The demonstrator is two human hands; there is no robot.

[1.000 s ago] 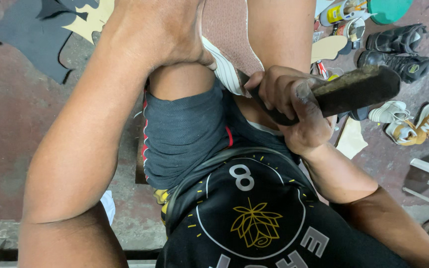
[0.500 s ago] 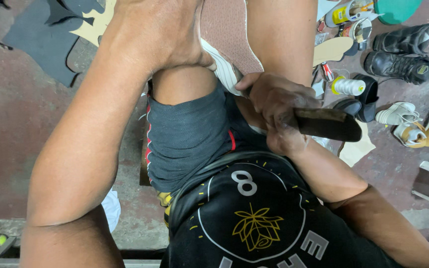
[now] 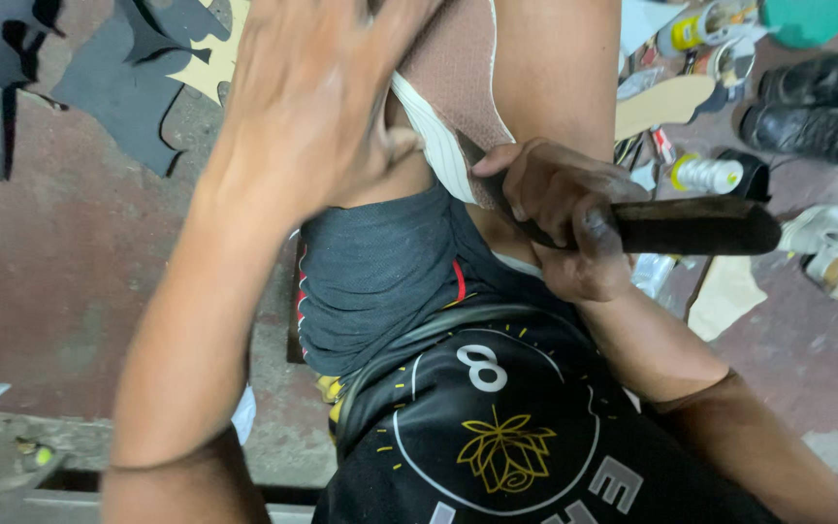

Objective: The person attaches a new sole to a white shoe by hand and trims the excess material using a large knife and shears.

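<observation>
My right hand [image 3: 560,213] grips the dark wooden handle of a tool [image 3: 691,225] that lies level and points right; its working end is hidden under my fingers, close to the edge of a brown textured sheet with a white border [image 3: 458,92] that rests on my lap. My left hand [image 3: 317,107] presses flat on that sheet, fingers spread, over my left knee. I sit in grey shorts [image 3: 380,277] and a black printed shirt [image 3: 506,427].
Dark and tan cut-out pieces [image 3: 128,87] lie on the reddish floor at the upper left. At the right lie black shoes [image 3: 812,131], white shoes [image 3: 831,243], a tan sole shape [image 3: 661,105] and small bottles [image 3: 705,175].
My right hand has swung the tool down from a raised tilt to level, closer to the sheet. The view has shifted slightly; my left hand stays pressed on the sheet.
</observation>
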